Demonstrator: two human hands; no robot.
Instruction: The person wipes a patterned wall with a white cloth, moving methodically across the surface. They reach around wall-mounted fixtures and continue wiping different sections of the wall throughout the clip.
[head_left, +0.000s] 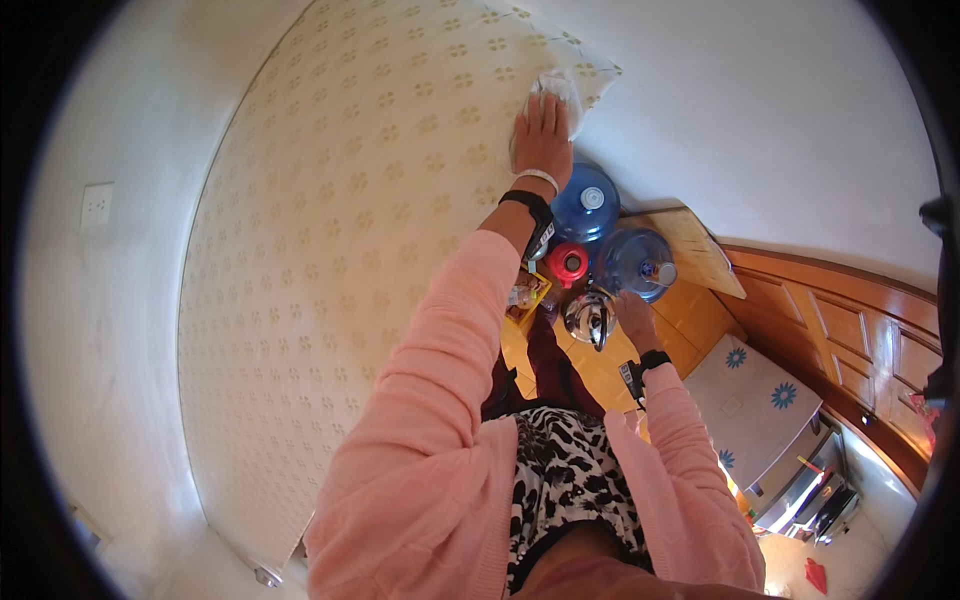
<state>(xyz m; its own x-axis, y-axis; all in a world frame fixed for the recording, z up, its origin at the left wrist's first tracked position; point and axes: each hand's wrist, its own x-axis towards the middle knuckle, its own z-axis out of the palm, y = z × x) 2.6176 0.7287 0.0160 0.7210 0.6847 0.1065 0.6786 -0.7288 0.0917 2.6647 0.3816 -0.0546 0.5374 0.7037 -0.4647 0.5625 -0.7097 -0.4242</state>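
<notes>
My left hand (541, 142) lies palm down on a crumpled white cloth (559, 97), pressing it onto a cream, flower-patterned table covering (360, 217) near its far right corner. The fingers lie nearly side by side over the cloth. Beyond the covering's right edge, lower down, hangs my right hand (636, 321), its fingers hard to make out. Beside it in view are a shiny metal kettle (585, 315) with a black handle and a large blue water bottle (634, 262). I cannot tell whether the right hand touches either.
A second blue water bottle (585, 206), a red flask (568, 262) and a yellow crate (534, 298) with items in it stand low beside the table covering. A wooden board (686, 244) leans by the white wall. A wooden door (840, 330) and a flower-decorated cover (754, 405) are at the right.
</notes>
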